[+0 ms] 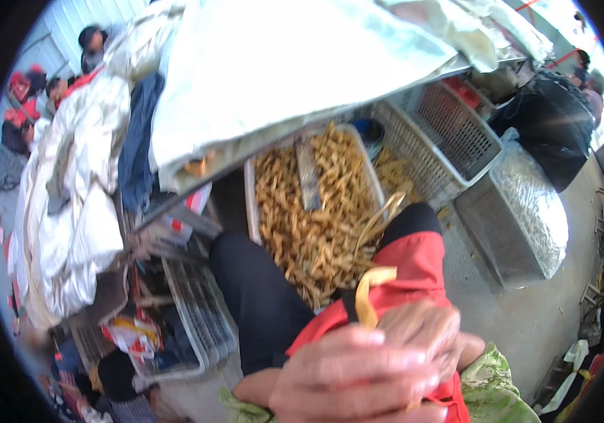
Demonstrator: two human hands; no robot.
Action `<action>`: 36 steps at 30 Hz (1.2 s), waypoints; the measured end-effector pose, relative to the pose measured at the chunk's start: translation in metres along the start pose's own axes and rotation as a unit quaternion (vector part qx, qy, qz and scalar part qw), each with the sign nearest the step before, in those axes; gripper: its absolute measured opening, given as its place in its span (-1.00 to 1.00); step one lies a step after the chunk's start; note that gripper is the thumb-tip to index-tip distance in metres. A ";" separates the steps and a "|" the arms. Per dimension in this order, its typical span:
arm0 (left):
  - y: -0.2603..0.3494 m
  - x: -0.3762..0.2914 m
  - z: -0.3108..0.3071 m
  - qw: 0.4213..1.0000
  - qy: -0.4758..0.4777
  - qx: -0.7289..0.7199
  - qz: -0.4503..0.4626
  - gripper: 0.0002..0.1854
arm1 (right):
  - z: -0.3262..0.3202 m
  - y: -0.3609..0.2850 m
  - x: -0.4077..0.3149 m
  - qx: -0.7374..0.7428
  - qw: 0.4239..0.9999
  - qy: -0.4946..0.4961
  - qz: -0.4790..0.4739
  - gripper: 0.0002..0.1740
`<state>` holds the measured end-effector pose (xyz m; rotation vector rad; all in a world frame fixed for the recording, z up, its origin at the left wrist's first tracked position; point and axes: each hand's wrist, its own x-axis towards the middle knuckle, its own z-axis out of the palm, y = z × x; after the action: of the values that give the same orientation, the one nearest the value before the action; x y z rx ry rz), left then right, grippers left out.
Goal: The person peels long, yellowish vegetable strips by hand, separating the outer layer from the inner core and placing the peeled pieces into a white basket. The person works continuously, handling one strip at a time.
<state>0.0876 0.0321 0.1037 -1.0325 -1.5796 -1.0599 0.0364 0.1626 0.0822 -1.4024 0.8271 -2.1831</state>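
My left hand point(349, 373) and my right hand point(421, 330) are close together over my lap, fingers curled and partly overlapping, somewhat blurred. A flat tan strip point(366, 296) sticks up from between them; which hand grips it is hard to tell. Just beyond, between my knees, stands a pale plastic crate point(250, 203) heaped with short, folded or knotted tan pieces point(307, 248). A flat metal bar or blade point(308, 182) lies on the heap. Longer thin strips point(373, 222) rest at the crate's right side, near my knee.
A table with a white cover point(291, 69) stands ahead. Perforated plastic baskets point(455, 169) are at the right, beside a plastic-wrapped crate point(529, 211) and a black bag point(550, 121). Another basket point(201, 338) stands at the left. Several people sit around the edges of the view.
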 end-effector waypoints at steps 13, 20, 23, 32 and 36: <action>0.045 0.026 -0.002 0.983 -0.027 -0.076 -0.165 -0.83 | -0.002 -0.023 0.012 -0.175 0.968 -0.070 -0.164 -0.76; 0.019 0.026 0.007 0.985 -0.040 -0.124 -0.116 -0.81 | -0.027 -0.015 0.001 -0.215 0.960 -0.080 -0.161 -0.73; 0.001 0.018 0.002 0.988 -0.049 -0.105 -0.103 -0.80 | -0.036 -0.022 0.003 -0.260 0.961 0.005 -0.096 -0.71; -0.037 -0.027 -0.008 0.835 -0.257 0.011 -0.487 -0.78 | -0.058 -0.035 0.000 -0.696 0.716 -0.054 0.021 -0.82; -0.035 -0.049 -0.023 0.848 -0.279 0.101 -0.439 -0.79 | -0.073 -0.033 -0.011 -0.616 0.778 -0.028 0.119 -0.87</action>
<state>0.0698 -0.0061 0.0549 -0.4436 -2.7248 -1.1736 -0.0269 0.2128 0.0744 -1.6390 2.4895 -1.2589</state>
